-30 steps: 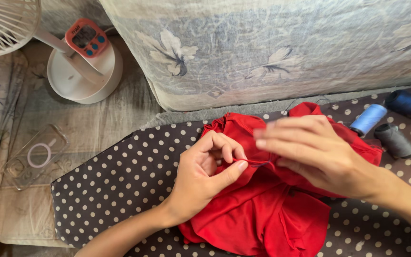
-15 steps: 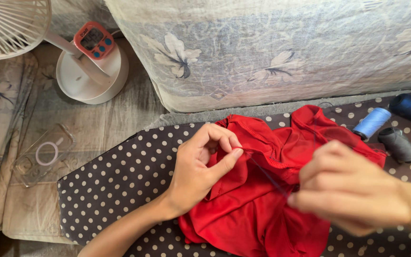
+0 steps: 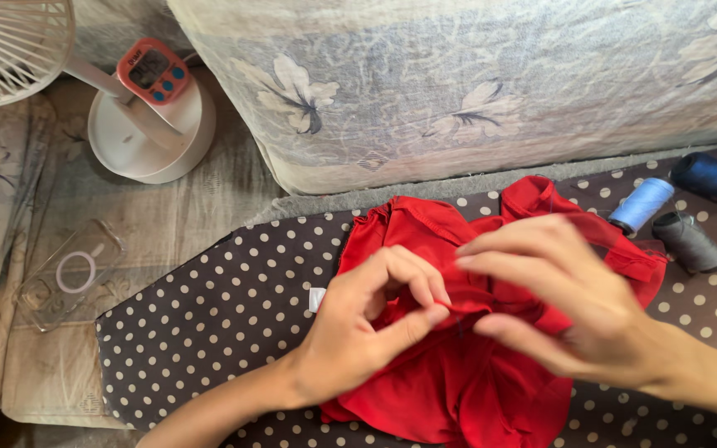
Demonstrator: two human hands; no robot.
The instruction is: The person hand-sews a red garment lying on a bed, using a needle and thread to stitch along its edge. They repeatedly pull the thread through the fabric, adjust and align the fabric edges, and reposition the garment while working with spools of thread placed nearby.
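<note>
1. Keep the red cloth [image 3: 458, 382] flat on the dotted board [image 3: 209, 323], and pull the thread softly so the edge does not bunch.
2. The left hand [image 3: 367, 332] pinches a fold near the middle of the red cloth.
3. The right hand [image 3: 566, 307] rests on the red cloth, thumb and fingers nearly closed; I cannot tell if it holds a needle.

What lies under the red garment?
The red garment rests on a polka-dot cloth. Both hands, left hand and right hand, pinch it; anything beneath its folds is hidden.
</note>
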